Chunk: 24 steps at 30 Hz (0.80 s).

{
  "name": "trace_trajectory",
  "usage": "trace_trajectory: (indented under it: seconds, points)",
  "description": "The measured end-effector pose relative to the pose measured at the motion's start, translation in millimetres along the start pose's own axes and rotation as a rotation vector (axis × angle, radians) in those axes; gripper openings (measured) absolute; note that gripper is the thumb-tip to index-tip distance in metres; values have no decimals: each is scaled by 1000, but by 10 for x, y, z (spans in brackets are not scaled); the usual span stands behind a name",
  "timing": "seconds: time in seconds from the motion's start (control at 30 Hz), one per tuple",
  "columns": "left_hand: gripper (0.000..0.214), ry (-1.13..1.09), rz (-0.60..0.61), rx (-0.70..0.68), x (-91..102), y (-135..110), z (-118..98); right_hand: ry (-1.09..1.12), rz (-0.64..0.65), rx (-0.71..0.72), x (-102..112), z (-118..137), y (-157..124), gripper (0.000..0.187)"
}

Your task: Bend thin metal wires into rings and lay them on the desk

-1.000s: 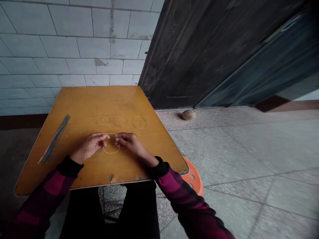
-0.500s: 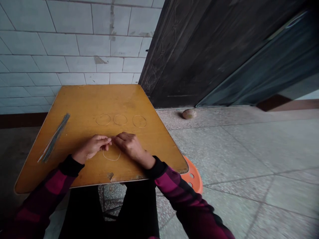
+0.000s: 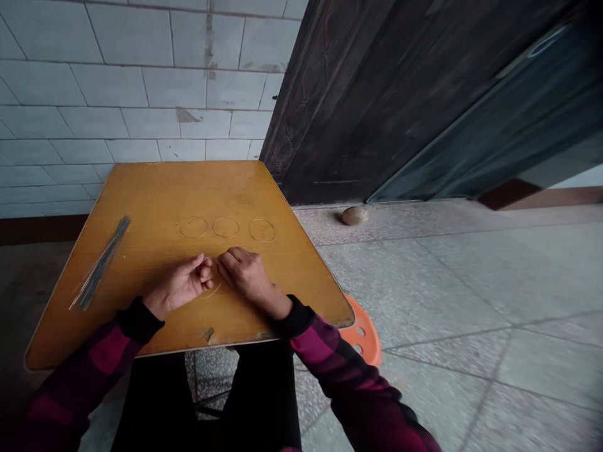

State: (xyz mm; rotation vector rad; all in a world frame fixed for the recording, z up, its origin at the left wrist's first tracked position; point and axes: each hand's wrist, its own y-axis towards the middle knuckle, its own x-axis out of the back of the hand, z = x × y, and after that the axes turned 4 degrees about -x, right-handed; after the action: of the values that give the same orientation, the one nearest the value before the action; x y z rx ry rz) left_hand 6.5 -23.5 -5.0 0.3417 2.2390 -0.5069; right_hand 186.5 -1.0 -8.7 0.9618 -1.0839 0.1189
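A thin wire (image 3: 215, 291) is bent into a curve between my hands, just above the near part of the wooden table (image 3: 155, 188). My right hand (image 3: 245, 274) is closed, palm down, with its fingertips pinched on the wire. My left hand (image 3: 184, 284) has its fingers curled and its thumb raised by the wire's upper end; the exact grip is partly hidden. Beyond my hands lie three wire rings in a row: a left ring (image 3: 193, 238), a middle ring (image 3: 226, 237) and a right ring (image 3: 262, 242).
A bundle of straight wires (image 3: 101, 267) lies slantwise on the table's left side. An orange stool (image 3: 370, 336) shows past the right edge. Tiled wall (image 3: 141, 88) and a dark door (image 3: 339, 125) stand behind. A roundish stone-like object (image 3: 355, 216) rests on the floor.
My left hand has turned so its palm shows more, with the thumb lifted. Less of the wire loop below my hands is visible. My right hand has barely moved.
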Motion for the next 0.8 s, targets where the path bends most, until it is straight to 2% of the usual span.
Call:
trace_trajectory:
  seconds: [0.43,0.63,0.7,0.8]
  points:
    - [31,20,-54,-56,63,38,29,-22,-12,-18,-4,45,5,28]
    - [35,20,-154,-33,-10,4,-64,107,1,-203,-17,-49,13,24]
    - [42,15,-99,16,-30,-15,-86,180,25,-261,-16,-73,19,22]
    - [52,-5,52,99,-40,-31,-85,277,72,-323,-1,-67,32,24]
